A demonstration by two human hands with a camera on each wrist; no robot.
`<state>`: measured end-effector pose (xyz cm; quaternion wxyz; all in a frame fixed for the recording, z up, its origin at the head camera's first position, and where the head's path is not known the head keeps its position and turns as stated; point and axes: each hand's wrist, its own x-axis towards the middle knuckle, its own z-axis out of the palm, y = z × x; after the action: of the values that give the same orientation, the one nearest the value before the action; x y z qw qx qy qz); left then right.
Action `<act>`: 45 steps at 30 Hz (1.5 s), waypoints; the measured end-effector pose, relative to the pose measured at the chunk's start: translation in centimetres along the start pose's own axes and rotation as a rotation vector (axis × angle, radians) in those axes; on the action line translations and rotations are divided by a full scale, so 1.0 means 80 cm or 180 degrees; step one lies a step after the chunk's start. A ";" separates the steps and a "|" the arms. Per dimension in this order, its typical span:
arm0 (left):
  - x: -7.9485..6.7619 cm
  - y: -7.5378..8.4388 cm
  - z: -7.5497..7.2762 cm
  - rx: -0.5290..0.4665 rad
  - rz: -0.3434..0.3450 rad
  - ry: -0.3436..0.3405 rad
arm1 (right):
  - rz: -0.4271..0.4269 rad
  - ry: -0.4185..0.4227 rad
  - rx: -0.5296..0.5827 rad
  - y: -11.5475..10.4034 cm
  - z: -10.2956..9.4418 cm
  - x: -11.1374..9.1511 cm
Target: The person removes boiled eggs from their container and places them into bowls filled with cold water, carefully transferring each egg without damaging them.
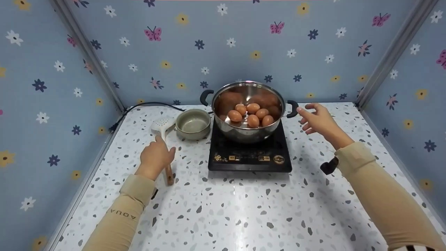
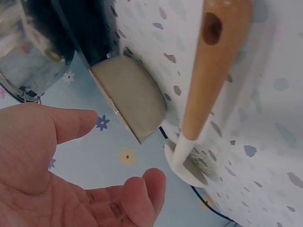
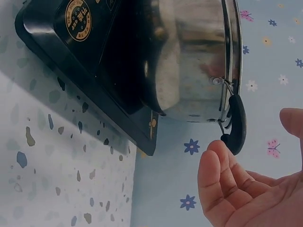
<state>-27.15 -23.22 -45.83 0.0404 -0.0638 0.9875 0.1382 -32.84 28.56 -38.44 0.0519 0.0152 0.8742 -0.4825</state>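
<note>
A steel pot [image 1: 240, 134] with several brown eggs [image 1: 253, 121] inside stands on a black induction cooker [image 1: 249, 165]. My right hand [image 1: 321, 122], fingers spread and loosely bent, is beside the pot's black right handle [image 1: 293, 108]. In the right wrist view the fingertips [image 3: 210, 165] come close to that handle [image 3: 239, 125]; contact is uncertain. My left hand [image 1: 155, 158] hovers over a slotted spoon [image 1: 161, 125] with a white head and wooden handle [image 2: 215, 71]. Its thumb and fingers are apart in the left wrist view, holding nothing.
Left of the pot sits a grey-green bowl [image 1: 192, 134], next to the spoon's head. A black cord [image 1: 150, 103] runs along the back left edge of the speckled table [image 1: 223, 209]. Flower-patterned panels [image 1: 216, 45] enclose the back and sides.
</note>
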 end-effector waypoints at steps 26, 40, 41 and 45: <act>0.001 -0.020 0.052 -0.0210 -0.0151 -0.0287 | 0.0261 -0.0027 0.0710 -0.004 0.044 0.037; 0.008 -0.019 0.066 -0.0325 -0.0295 -0.0247 | 0.0211 0.0267 0.0832 -0.011 0.062 0.051; 0.008 -0.018 0.067 -0.0336 -0.0300 -0.0244 | 0.0203 0.0279 0.0816 -0.012 0.062 0.052; 0.007 -0.016 0.068 -0.0406 -0.0312 -0.0261 | 0.0170 0.0297 0.0732 -0.011 0.062 0.055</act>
<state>-27.17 -23.01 -51.49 0.0834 -0.1087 0.9699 0.2013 -36.94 23.75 -40.78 0.0220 0.0669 0.8139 -0.5768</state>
